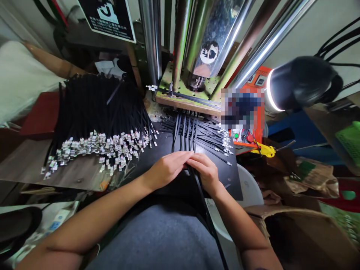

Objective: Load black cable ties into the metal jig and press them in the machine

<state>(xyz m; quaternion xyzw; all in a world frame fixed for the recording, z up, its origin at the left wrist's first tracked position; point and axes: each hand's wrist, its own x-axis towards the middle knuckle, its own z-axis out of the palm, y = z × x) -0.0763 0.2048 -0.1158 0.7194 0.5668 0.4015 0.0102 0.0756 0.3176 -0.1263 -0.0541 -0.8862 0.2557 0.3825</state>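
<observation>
Several black flat cables (183, 133) run side by side from under the press plate down to my hands. My left hand (167, 168) and my right hand (206, 170) meet at their fingertips over the near ends of these cables. Both are closed, with the fingers pressed together around the cables; the gripped ends are mostly hidden. A long black strand (204, 204) trails from below my hands toward my body. Beneath them lies a black board (230, 180). More black cables with silvery connectors (226, 142) lie crosswise on it, to the right.
A large heap of black cables (95, 101) with silvery ends covers the wooden board at left. Ahead stands a press with a green drilled plate (168, 88) and steel columns (152, 41). At right are a lit lamp (300, 82), yellow-handled tool (266, 150) and cardboard box (303, 213).
</observation>
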